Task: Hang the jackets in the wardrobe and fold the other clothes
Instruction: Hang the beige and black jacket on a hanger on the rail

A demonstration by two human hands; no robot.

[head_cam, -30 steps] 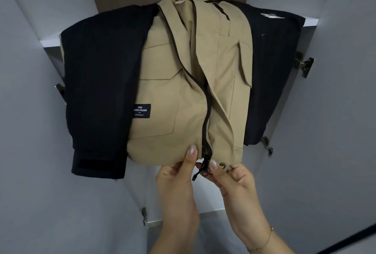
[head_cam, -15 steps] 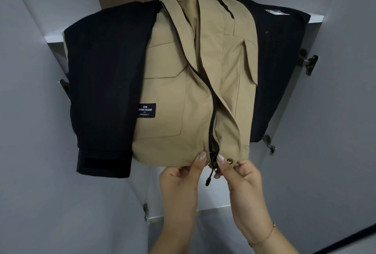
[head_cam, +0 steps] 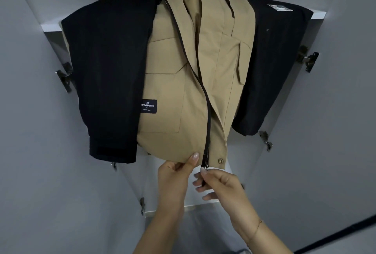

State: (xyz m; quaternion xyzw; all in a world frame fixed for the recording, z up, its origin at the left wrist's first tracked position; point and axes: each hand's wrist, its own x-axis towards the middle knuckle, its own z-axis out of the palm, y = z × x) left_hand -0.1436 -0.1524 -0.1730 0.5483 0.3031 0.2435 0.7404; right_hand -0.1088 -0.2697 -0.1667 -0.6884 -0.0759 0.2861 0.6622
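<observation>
1. Reaching up, the left hand [head_cam: 175,174] pinches the hem of the tan jacket [head_cam: 195,82], hung in the wardrobe [head_cam: 345,111].
2. Right hand [head_cam: 221,184] pinches the zipper pull [head_cam: 204,167], other fingers spread.
3. Hanger mostly hidden; label text barely legible.

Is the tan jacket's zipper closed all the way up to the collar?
No: the zipper is joined only low down; higher up the tan jacket hangs open.

Door hardware and wrist item

Metal hinges [head_cam: 307,58] are mounted on both open grey doors [head_cam: 335,111]. A thin gold bracelet [head_cam: 256,229] encircles one wrist.
</observation>
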